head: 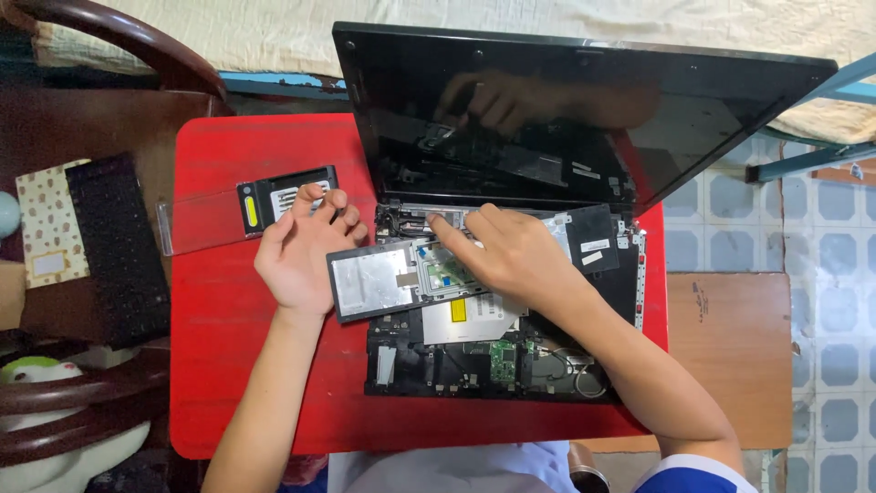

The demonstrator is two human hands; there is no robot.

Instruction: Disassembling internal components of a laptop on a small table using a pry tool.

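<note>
Resting on the opened laptop base [493, 361], the right hand [511, 256] pressed curled fingers onto its panel [383, 278], while the left hand [301, 251] hovered half-open beside it above the red worktop [219, 365].

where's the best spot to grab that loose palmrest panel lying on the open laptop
Probably by its free left edge, coming from the left. The palmrest panel lies flat and tilted across the laptop base; that end overhangs toward the left hand, while the right hand covers its right end.
</note>
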